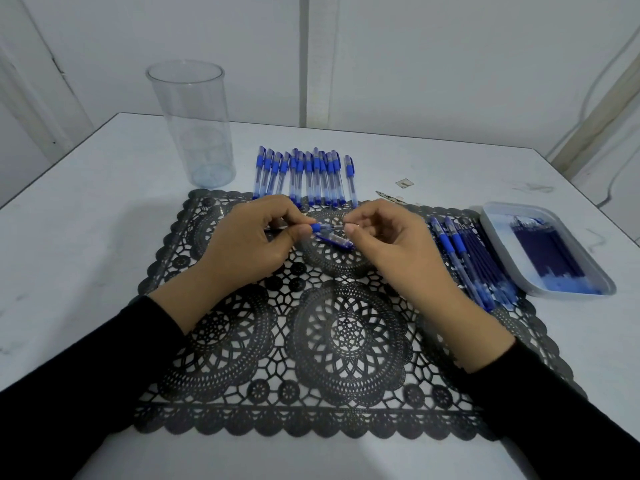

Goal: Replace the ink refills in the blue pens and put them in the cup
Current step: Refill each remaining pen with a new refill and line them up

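Observation:
Over the middle of a black lace mat (311,341), my left hand (249,244) pinches the grip end of a blue pen (320,227). My right hand (388,244) pinches the pen's other end with thumb and forefinger. A blue pen cap (334,240) lies on the mat just below the pen. A row of several capped blue pens (304,178) lies beyond the mat's far edge. A tall clear plastic cup (194,126) stands at the back left and holds nothing.
Several blue pens and refills (467,258) lie on the mat's right edge. A white tray (554,292) with dark blue refills (547,251) sits at the right. Small scraps (403,183) lie beyond the mat. White walls close in behind the table.

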The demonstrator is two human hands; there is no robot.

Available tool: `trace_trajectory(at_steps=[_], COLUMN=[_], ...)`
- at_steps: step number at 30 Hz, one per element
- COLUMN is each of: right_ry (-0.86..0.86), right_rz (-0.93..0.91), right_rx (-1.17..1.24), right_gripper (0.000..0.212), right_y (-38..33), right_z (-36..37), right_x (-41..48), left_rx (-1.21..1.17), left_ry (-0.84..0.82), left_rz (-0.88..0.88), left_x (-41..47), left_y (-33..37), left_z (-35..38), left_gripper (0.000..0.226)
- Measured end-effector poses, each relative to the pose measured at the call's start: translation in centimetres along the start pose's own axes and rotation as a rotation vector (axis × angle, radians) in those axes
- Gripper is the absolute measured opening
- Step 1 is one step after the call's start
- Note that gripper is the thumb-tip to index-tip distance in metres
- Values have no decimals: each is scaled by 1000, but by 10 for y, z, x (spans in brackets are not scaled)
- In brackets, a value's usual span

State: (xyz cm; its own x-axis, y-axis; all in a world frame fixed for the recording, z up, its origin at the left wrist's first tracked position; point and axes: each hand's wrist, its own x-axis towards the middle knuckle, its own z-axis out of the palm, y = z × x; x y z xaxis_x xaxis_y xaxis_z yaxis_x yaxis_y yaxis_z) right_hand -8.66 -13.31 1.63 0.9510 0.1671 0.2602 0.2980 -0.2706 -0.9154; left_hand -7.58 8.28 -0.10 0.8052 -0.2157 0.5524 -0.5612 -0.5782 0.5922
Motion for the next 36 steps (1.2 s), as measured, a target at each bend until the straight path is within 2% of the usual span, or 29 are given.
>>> trace_trajectory(at_steps=[2, 9, 12, 16, 24, 28, 32, 36], right_ry=[12, -76, -65, -44, 4, 49, -44, -48], right_rz=[6, -123, -174, -173, -124, -93, -41, -39], right_rx=[-57, -449, -529, -563, -524, -387, -201, -126], right_gripper=[8, 5, 5, 8, 8, 12, 25, 14], right_y=[4, 10, 12, 10, 6, 5, 5, 5], right_z=[-6, 0, 5, 5, -5, -8, -3, 3], right_x=[-1, -8, -6, -6, -5, -6, -6, -6], left_rx=[14, 65, 45, 51, 55, 45, 4, -37], left_ry=[12, 8, -14, -33, -31, -39, -30, -53], left_rz=[-15, -39, -56, -65, -60, -43, -17, -5], left_x=[0, -2, -3, -4, -4, -4, -3, -4], left_y=[-2, -1, 2, 3, 3, 1, 0, -1], left_z=[-1, -2, -1, 0, 1, 2, 4, 7], left_gripper=[3, 7, 16, 7, 3, 2, 4, 12])
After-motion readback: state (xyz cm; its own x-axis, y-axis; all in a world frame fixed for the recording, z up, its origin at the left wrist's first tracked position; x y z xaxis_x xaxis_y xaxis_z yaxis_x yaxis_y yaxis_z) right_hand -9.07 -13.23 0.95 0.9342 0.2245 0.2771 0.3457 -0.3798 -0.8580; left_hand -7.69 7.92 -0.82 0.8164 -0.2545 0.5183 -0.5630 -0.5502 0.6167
